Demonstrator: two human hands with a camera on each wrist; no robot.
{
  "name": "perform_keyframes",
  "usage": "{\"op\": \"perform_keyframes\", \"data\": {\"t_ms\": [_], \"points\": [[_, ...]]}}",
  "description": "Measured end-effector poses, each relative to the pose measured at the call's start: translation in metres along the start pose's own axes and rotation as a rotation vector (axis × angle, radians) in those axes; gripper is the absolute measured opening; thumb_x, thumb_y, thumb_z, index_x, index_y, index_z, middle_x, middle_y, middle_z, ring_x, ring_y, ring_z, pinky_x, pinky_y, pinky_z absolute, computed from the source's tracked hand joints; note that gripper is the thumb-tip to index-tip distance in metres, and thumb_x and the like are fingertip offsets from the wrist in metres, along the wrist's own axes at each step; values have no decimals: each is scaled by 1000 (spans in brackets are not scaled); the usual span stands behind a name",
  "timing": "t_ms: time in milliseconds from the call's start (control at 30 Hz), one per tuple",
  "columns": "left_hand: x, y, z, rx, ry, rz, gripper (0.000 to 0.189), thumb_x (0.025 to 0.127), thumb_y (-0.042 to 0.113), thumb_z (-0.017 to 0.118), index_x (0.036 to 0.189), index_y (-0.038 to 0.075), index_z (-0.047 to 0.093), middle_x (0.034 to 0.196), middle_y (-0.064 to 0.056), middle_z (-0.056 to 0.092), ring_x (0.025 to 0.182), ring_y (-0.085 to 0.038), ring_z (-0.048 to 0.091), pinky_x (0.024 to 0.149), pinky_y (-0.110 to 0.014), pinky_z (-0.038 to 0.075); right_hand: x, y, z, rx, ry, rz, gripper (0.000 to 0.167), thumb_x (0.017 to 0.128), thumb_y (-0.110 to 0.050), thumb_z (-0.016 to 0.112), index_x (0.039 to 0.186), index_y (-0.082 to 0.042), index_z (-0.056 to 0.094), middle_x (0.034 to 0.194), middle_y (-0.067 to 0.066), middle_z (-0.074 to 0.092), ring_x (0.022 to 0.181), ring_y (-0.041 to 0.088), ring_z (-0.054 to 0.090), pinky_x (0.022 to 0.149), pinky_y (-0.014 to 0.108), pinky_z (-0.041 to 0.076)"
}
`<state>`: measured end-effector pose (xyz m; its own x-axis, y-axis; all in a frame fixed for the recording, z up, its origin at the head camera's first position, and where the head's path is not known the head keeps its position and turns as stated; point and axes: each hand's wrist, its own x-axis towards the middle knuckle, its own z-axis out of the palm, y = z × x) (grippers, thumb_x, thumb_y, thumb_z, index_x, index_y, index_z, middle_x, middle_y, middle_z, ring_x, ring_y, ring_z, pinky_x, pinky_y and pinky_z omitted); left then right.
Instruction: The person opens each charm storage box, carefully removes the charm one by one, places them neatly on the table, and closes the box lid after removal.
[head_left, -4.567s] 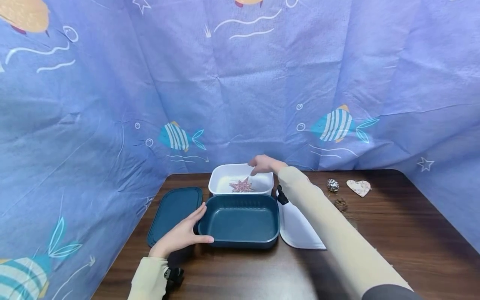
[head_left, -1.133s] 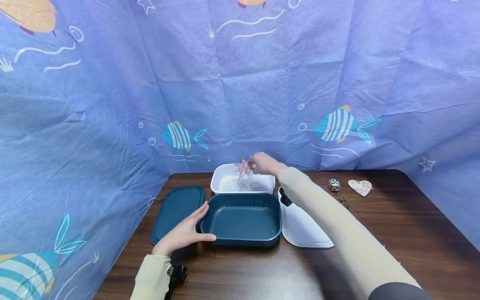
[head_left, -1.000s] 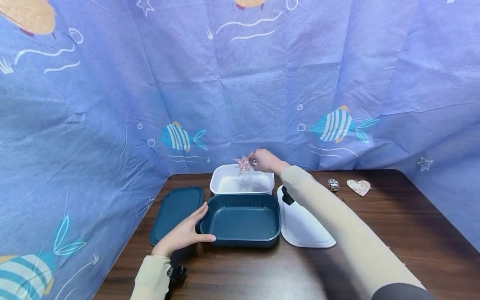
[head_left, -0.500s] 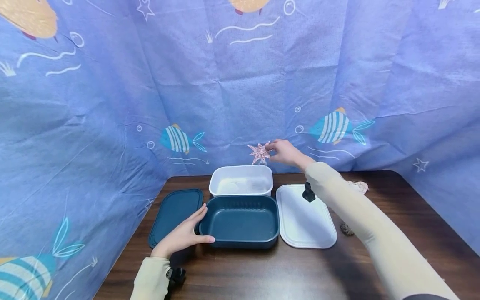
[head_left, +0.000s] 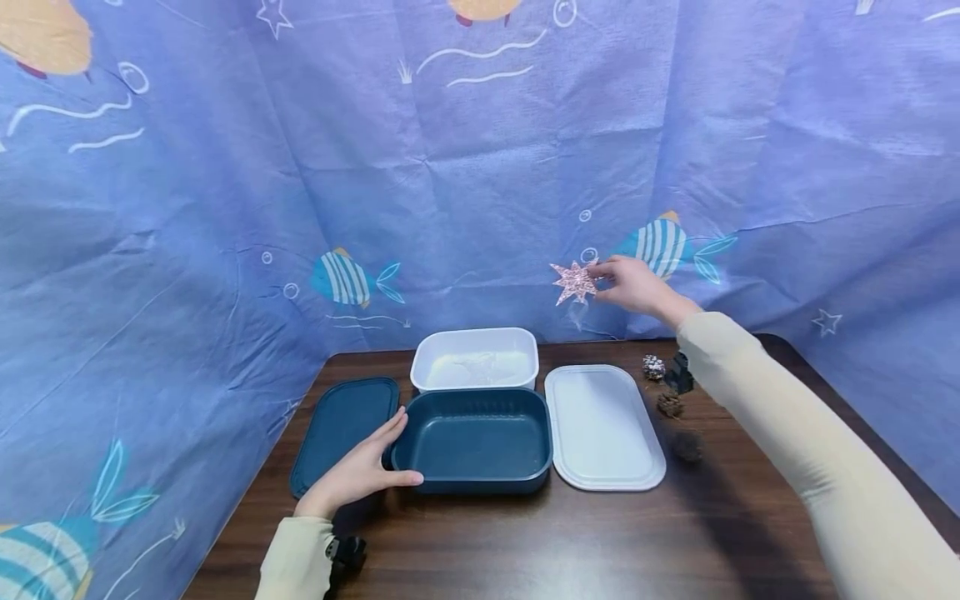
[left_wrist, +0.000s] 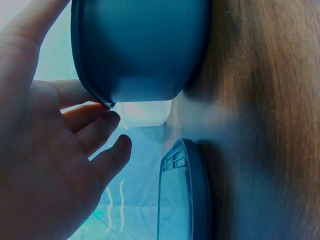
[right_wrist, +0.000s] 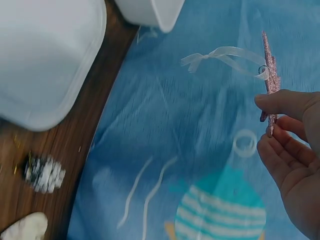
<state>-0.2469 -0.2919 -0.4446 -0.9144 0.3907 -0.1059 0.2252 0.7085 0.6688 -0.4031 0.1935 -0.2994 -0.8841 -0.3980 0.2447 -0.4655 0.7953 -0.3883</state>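
Observation:
In the head view my right hand (head_left: 636, 287) pinches a pink glittery star ornament (head_left: 576, 282) between thumb and fingers. The star hangs high at the back, right of the white box (head_left: 420, 367). Seen edge-on in the right wrist view, it trails a sheer ribbon loop (right_wrist: 227, 51). My left hand (head_left: 358, 477) rests at the left end of a dark teal box (head_left: 480, 479). Its thumb lies along the front corner and the straight fingers reach the left rim. The left wrist view shows those fingers touching the box wall (left_wrist: 145, 50) near its rim.
A teal lid (head_left: 345, 429) lies left of the boxes and a white lid (head_left: 606, 429) right of them. Right of the white lid are a white-dusted pine cone (head_left: 653, 367) and a brown one (head_left: 670, 405). A pale heart ornament (right_wrist: 26, 229) shows in the right wrist view.
My right hand has lifted the star out of the white box and carried it up and to the right. My left hand stays at the teal box.

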Motion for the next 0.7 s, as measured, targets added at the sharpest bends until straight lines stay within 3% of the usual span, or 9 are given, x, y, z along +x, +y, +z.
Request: {"op": "perform_keyframes", "data": {"t_ms": [333,500,700], "points": [[0,0,1,-3,0,1,110,81,56,79,162,14,18,169,1,9,153,-35,13,114,-64,26,-44,41,-33,-49,51,75,57,91,-12,73,142,5,53,138,32,52,117,49,54,96,61,44],[2,0,-1,7,1,1,106,85,49,79,162,11,18,169,-5,8,152,-38,12,112,-66,26,-65,62,-42,-91,88,83,57,89,-13,74,139,7,56,132,32,56,110,48,60,93,60,47],[2,0,0,13,-6,-6,106,85,51,78,162,12,17,169,-5,7,153,-38,12,112,-67,26,-92,86,-46,-153,127,98,54,88,-13,76,134,9,59,121,33,60,103,47,62,88,60,48]]}}
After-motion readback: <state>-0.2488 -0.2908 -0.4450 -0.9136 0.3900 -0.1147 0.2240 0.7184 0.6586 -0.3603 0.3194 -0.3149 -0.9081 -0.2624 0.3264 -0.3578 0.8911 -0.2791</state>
